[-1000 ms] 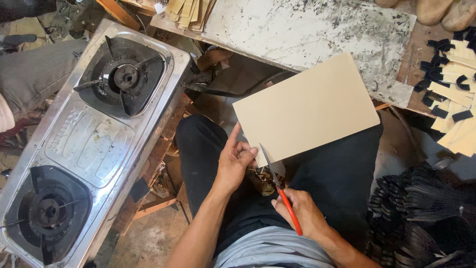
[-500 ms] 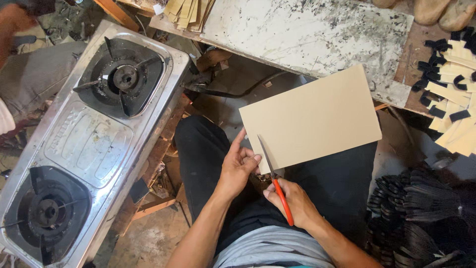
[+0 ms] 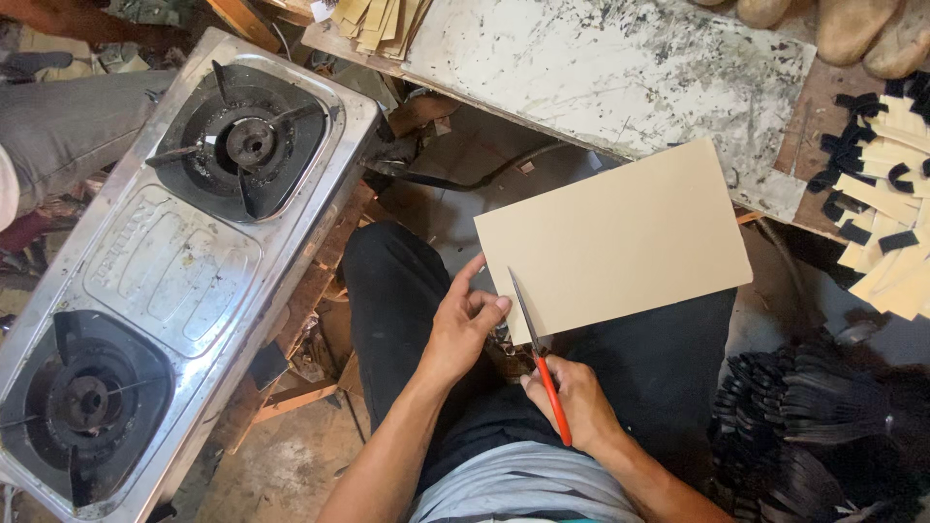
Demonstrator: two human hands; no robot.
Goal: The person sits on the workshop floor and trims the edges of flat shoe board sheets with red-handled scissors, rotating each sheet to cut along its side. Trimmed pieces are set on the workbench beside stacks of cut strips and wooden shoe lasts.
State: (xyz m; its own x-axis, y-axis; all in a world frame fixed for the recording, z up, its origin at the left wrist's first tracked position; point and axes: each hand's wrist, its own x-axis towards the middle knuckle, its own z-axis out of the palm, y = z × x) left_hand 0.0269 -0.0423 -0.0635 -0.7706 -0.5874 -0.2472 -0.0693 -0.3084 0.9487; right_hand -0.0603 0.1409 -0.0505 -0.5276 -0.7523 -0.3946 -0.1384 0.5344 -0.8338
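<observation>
The tan sheet (image 3: pixel 620 237) lies over the person's lap, its long axis running from near left up to far right, its far corner reaching the edge of the stained bench (image 3: pixel 620 68). The left hand (image 3: pixel 463 324) pinches the sheet's near-left corner, thumb and fingers closed on the edge. The right hand (image 3: pixel 572 397), just nearer and to the right, is wrapped around the red handle of the scissors (image 3: pixel 538 344); the blades point away from the body and cross the sheet's near edge just right of the left hand's fingers, so the blade line runs across the short width. A two-burner stove (image 3: pixel 184 252) sits well to the left, and tan strips (image 3: pixel 891 194) lie far right.
</observation>
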